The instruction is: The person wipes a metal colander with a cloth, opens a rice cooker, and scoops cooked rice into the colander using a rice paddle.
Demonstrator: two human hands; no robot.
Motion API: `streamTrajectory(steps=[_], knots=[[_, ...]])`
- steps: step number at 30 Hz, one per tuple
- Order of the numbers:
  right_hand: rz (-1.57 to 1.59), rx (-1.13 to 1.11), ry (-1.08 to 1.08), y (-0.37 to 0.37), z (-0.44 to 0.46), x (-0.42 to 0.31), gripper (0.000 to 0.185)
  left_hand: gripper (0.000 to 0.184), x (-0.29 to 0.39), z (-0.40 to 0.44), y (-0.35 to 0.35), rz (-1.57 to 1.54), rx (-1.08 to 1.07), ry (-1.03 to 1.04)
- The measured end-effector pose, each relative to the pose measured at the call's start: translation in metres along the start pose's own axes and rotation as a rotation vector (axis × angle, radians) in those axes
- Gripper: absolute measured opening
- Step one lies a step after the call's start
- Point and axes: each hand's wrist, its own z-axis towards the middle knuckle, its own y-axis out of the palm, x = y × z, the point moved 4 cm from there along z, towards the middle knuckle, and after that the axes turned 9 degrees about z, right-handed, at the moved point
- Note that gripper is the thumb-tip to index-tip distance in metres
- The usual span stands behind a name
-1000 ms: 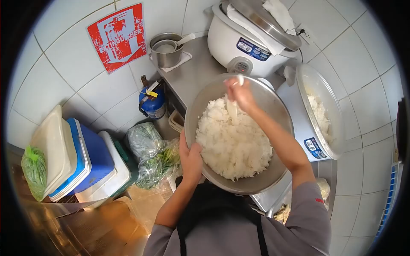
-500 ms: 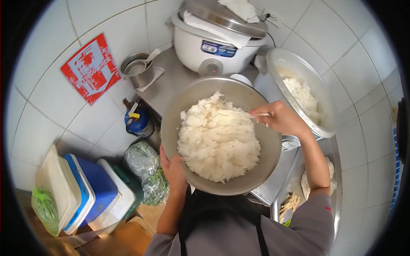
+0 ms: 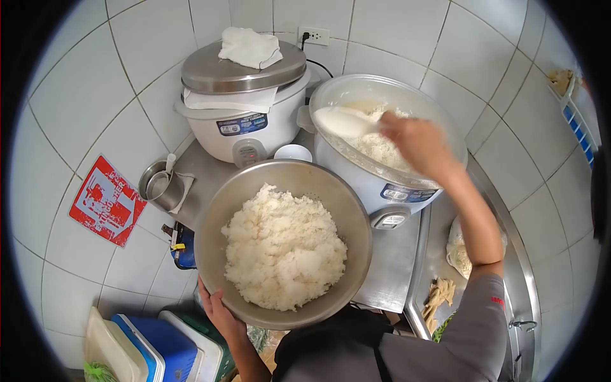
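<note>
My left hand is closed on the lower left rim of a wide metal bowl, which I hold close to my body. A large mound of cooked white rice lies in the bowl. My right hand, slightly blurred, grips the handle of a white rice paddle. The paddle is over the mouth of the right-hand rice cooker, beside its left inner rim. More white rice shows inside that cooker, partly hidden by the paddle and my hand.
Behind the bowl stands another rice cooker with a metal lid and a white cloth on top. A small white bowl sits between the cookers. Left is a metal pot; ice boxes stand below. A sink edge runs at right.
My right hand has moved the rice paddle from the rice in the bowl up and right to the open cooker. The view has shifted; my left hand stays on the bowl.
</note>
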Motion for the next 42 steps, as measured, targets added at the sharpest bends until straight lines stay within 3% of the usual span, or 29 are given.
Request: streamTrajectory(steps=[4,10,13,15,20,26,30,33,42], knots=[[-0.141,0.013,0.163,0.018,0.028,0.089,0.016,0.056,-0.007,0.005,0.004,0.133,0.06,0.073],[-0.328,-0.131,0.181,0.125,0.079,0.197,0.02,0.051,-0.014,0.007,-0.008,0.215,0.076,0.145],[-0.407,-0.271,0.169,0.156,0.107,0.222,0.022,0.052,-0.011,0.006,-0.006,0.301,0.057,0.165],[-0.263,-0.303,0.032,0.168,0.123,0.235,0.024,0.052,-0.012,0.006,-0.004,0.316,0.103,0.173],[-0.069,-0.418,0.008,0.181,0.13,0.229,0.033,0.053,-0.011,0.009,-0.008,0.381,0.072,0.224],[0.247,-0.35,0.031,0.25,0.128,0.231,0.039,0.054,-0.006,0.004,0.006,0.435,0.131,0.151],[0.219,-0.367,-0.078,0.228,0.136,0.184,0.042,0.054,-0.006,0.005,0.001,0.453,0.156,0.178],[0.304,-0.429,-0.039,0.22,0.124,0.168,0.041,0.054,-0.006,0.005,0.007,0.428,0.152,0.168],[0.479,-0.244,-0.05,0.189,0.089,0.157,0.029,0.054,-0.011,0.006,-0.007,0.415,0.135,0.152]])
